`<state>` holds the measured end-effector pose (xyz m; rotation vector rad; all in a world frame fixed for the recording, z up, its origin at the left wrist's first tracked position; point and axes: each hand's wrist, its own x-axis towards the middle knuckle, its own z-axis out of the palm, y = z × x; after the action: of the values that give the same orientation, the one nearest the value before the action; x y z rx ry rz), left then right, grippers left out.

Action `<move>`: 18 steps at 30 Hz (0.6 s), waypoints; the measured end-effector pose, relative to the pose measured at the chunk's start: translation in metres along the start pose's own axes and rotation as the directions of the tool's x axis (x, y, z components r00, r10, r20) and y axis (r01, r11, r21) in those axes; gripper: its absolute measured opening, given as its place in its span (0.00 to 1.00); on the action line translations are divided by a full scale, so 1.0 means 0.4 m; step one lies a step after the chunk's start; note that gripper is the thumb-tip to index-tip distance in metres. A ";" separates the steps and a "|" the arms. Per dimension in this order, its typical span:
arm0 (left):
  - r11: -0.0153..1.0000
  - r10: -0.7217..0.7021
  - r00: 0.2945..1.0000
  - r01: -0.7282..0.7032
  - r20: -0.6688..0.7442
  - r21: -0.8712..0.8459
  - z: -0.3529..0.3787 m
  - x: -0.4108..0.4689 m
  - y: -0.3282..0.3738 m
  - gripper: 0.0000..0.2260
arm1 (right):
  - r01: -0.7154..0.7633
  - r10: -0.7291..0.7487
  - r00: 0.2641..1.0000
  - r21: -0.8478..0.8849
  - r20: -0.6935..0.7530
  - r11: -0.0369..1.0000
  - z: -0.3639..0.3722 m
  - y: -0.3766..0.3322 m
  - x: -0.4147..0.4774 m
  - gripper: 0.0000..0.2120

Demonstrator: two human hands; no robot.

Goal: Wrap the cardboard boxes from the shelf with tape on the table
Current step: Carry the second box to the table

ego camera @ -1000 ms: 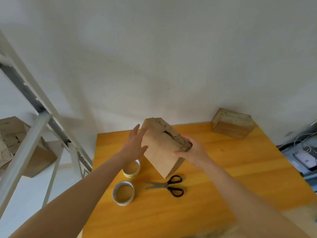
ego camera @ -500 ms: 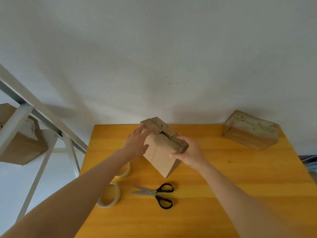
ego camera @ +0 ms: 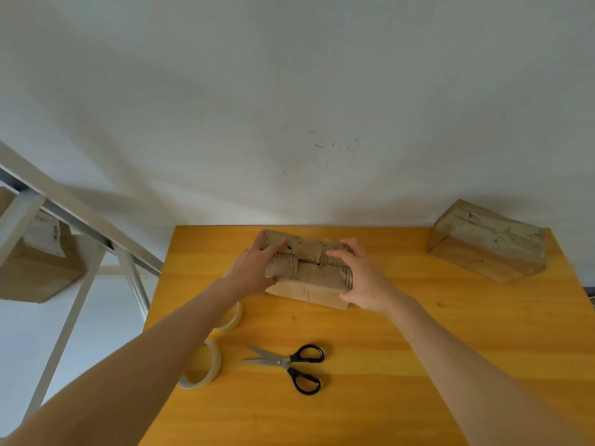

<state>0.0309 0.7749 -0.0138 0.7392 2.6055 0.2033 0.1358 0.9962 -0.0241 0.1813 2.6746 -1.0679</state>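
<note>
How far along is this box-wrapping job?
The far box at the right corner already looks taped. The left hand and right hand hold the near box on the table, seemingly not yet wrapped. Two tape rolls and scissors lie untouched nearby, and the shelf box awaits its turn.

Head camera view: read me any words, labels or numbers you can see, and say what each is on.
No text can be read here.
The far-left cardboard box: a pale label, too blurred to read.
The held cardboard box: dark marks, no legible letters.
</note>
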 end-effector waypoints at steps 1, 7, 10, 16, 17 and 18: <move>1.000 0.002 1.000 -0.002 -0.001 0.016 0.006 -0.004 0.000 0.38 | -0.012 0.012 1.000 -0.023 0.013 1.000 -0.001 0.003 0.002 0.44; 0.998 0.007 0.998 -0.004 -0.056 0.060 0.042 -0.042 0.011 0.36 | -0.034 0.038 0.999 -0.118 0.035 0.992 0.014 -0.008 0.008 0.54; 0.998 0.015 0.996 -0.009 -0.090 0.064 0.060 -0.058 0.013 0.36 | -0.052 0.057 0.998 -0.179 0.025 0.982 0.030 -0.024 0.008 0.55; 0.996 0.061 0.997 -0.064 -0.048 -0.069 0.057 -0.060 -0.027 0.38 | -0.074 0.061 0.997 -0.435 -0.044 0.897 0.061 -0.043 -0.006 0.54; 0.993 0.071 0.996 -0.075 -0.046 -0.092 0.056 -0.059 -0.039 0.39 | -0.072 0.041 0.996 -0.471 -0.076 0.879 0.069 -0.050 -0.010 0.53; 0.991 0.076 0.996 -0.081 -0.051 -0.104 0.055 -0.061 -0.052 0.40 | -0.065 0.014 0.994 -0.497 -0.106 0.865 0.079 -0.057 -0.014 0.52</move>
<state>0.0495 0.7449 -0.0300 0.8086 2.5884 0.3835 0.1422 0.9580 -0.0296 0.1892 2.9142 -0.3264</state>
